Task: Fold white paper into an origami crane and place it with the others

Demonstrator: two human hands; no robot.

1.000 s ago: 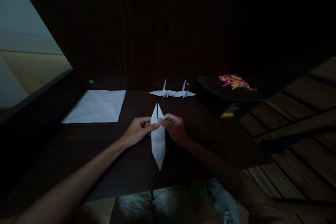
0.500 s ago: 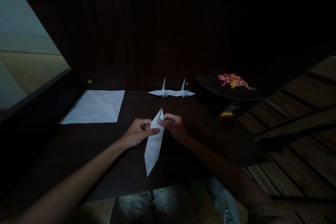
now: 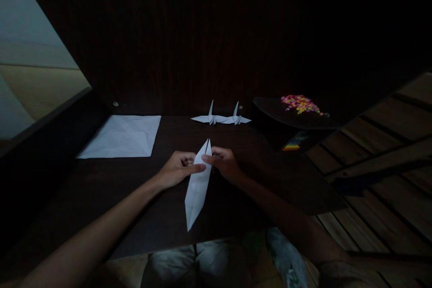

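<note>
A white folded paper (image 3: 196, 193), long and diamond-shaped with a split upper tip, is held between both hands above the dark table. My left hand (image 3: 182, 168) grips its left edge, thumb flat across the front and fingers curled behind. On the right edge, nearer the split tip, my right hand (image 3: 222, 162) pinches it with the thumb in front; its other fingers are partly hidden behind the paper. Beyond the hands, two white paper cranes (image 3: 221, 119) stand side by side against the back panel, wings touching or overlapping.
A creased white paper sheet (image 3: 124, 137) lies at the table's left. On a dark corner shelf (image 3: 270, 107) at right sits a pile of small pink, yellow and red pieces (image 3: 302, 104). Below it is a small yellow-marked item (image 3: 291, 147). A slatted wooden surface (image 3: 388, 207) lies farther right.
The folded paper's lower point has swung slightly down and left, and the gap at its upper tip looks a little wider. Both hands keep nearly the same place and grip.
</note>
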